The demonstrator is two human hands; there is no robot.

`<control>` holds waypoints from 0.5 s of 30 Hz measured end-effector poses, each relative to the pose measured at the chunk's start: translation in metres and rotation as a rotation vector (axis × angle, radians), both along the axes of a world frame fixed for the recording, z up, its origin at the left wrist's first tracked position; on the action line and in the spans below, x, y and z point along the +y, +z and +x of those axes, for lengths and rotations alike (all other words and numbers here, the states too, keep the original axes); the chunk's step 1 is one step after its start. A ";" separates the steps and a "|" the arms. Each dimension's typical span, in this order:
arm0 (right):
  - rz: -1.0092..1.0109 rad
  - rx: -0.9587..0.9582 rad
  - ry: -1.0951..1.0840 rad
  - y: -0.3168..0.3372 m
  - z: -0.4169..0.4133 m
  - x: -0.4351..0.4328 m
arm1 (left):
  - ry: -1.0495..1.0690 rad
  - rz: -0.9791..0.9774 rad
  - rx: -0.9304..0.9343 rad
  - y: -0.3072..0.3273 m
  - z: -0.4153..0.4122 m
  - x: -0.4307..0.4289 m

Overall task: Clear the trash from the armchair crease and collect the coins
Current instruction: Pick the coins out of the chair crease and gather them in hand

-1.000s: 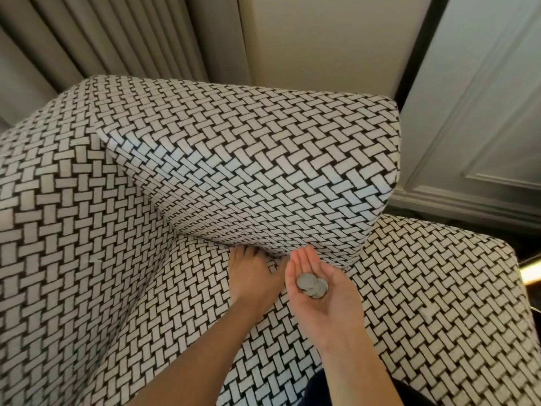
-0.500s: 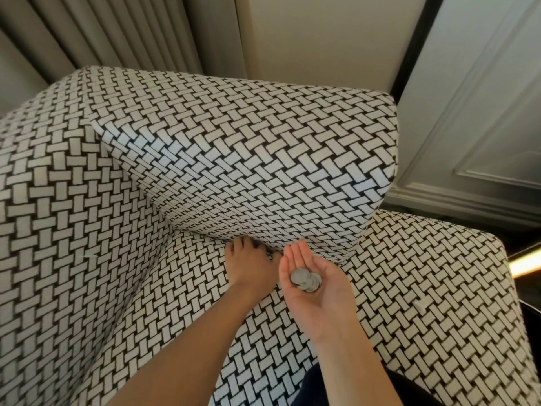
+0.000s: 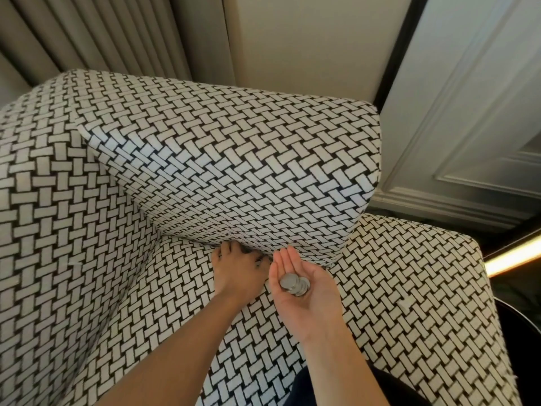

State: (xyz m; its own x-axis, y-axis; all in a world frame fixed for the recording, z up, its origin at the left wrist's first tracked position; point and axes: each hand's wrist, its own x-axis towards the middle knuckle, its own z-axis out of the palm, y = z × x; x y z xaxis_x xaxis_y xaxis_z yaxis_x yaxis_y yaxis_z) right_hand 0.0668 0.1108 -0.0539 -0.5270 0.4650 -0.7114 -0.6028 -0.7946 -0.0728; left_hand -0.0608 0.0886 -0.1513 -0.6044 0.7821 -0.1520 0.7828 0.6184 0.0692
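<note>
Over the black-and-white basket-weave fabric armchair seat (image 3: 395, 303), the left hand (image 3: 237, 273) and the right hand (image 3: 304, 294) are bare. So are the slim left forearm (image 3: 181, 347) and right forearm (image 3: 342, 367) behind them, down to the seat's near edge. At that near edge, beneath the right forearm, shows a plain, smooth dark navy cloth garment (image 3: 304, 388).

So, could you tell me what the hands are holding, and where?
The right hand carries round silver metal coins on its upturned palm. The left hand has its fingertips hidden in the black-and-white woven armchair crease; any hold there cannot be told.
</note>
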 end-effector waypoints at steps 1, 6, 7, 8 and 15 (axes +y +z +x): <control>-0.005 -0.003 0.001 0.000 0.000 0.000 | -0.003 0.011 0.005 0.000 0.000 -0.001; -0.013 -0.021 0.018 -0.002 -0.001 -0.001 | -0.038 0.046 0.097 0.004 0.007 -0.003; -0.015 -0.026 0.019 -0.003 -0.002 -0.001 | -0.087 0.022 0.128 0.006 0.008 -0.001; -0.016 -0.031 0.020 -0.003 -0.002 -0.001 | -0.145 -0.016 0.153 0.010 0.010 0.001; -0.042 -0.075 0.019 -0.006 -0.003 -0.004 | -0.443 -0.184 0.198 0.024 0.008 0.015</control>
State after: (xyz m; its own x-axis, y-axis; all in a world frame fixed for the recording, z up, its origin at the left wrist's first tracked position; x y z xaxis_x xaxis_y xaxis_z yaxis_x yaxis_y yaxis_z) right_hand 0.0638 0.1069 -0.0595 -0.4796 0.4247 -0.7679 -0.5817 -0.8090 -0.0841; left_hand -0.0527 0.1034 -0.1277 -0.2522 0.9405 -0.2277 0.9594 0.2123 -0.1855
